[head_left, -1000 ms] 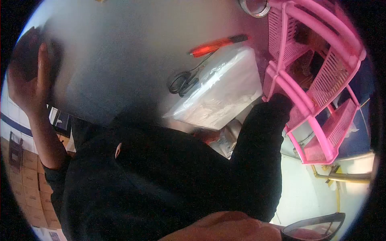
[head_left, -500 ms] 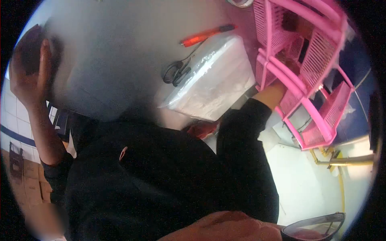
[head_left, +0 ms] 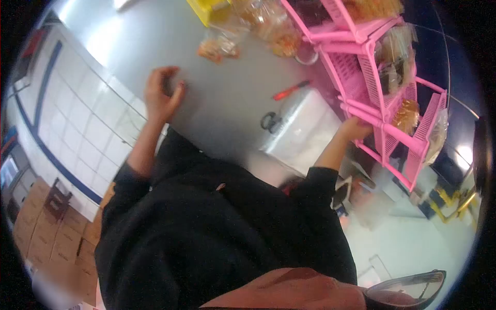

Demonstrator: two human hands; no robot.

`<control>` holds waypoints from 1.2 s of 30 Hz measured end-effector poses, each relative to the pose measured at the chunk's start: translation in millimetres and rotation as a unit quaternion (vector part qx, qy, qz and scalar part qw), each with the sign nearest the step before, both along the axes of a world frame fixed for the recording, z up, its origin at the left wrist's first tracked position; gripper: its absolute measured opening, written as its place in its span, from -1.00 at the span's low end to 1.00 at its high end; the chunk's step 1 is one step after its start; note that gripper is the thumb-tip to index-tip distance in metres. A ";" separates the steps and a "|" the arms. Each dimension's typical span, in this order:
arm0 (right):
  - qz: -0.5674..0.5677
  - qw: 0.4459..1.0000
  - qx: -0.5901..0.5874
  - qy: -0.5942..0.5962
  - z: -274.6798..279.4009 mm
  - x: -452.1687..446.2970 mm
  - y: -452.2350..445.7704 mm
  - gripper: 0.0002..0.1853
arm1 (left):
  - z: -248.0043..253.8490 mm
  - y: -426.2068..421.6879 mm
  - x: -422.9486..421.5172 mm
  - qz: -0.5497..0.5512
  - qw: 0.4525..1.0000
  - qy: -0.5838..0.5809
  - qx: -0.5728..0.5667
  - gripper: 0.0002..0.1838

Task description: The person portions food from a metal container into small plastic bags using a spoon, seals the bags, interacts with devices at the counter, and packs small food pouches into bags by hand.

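My left hand [head_left: 163, 95] is over the grey tabletop [head_left: 206, 95], thumb and fingers curved apart, with nothing seen between them. At the pink rack [head_left: 356, 109], my right hand [head_left: 355, 129] reaches against the lower frame, its fingers hidden by the bars. Bagged items [head_left: 397, 54] sit in the rack's tiers. Beside my right forearm lies a clear plastic pack with white contents [head_left: 305, 137]. Black-handled scissors [head_left: 271, 122] are next to this pack, and a red and black tool [head_left: 291, 90] lies just beyond it.
Small clear bags with orange contents [head_left: 221, 45] and a yellow container [head_left: 209, 9] are on the far part of the table. A round, shiny rim [head_left: 307, 55] is near the rack. Cardboard boxes [head_left: 54, 230] are stacked at the lower left. Yellow pipes [head_left: 457, 204] are at the right.
The view has shifted, bringing the bags and yellow container into sight. My left hand appears farther right in the picture, its fingers clearer. My right hand, first hidden, now shows at the rack's bars.
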State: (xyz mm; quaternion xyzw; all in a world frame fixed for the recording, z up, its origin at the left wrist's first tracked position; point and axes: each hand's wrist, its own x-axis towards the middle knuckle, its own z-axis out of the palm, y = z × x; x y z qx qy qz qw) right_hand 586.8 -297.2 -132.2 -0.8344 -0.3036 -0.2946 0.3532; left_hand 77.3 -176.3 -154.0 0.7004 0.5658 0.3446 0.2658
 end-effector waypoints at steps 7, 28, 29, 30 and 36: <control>0.326 0.910 -0.025 0.257 -0.1 -221.1 50.9 -0.79 | 14.6 7.2 29.1 0.001 0.999 -0.051 -0.009 -0.60; 0.375 0.719 0.011 0.585 39.9 -323.6 98.8 -0.85 | 21.2 102.6 34.1 -0.361 0.898 -0.239 -0.085 -0.85; 0.379 0.696 0.039 0.608 45.3 -324.5 96.8 -0.86 | 28.6 101.3 32.6 -0.393 0.852 -0.282 -0.199 -0.88; 0.375 0.700 0.041 0.606 45.6 -323.5 97.4 -0.86 | 23.0 101.7 33.6 -0.398 0.850 -0.283 -0.199 -0.88; 0.302 0.668 0.111 0.671 17.3 -322.5 101.3 -0.84 | 7.9 93.5 33.3 -0.376 0.856 -0.307 -0.179 -0.85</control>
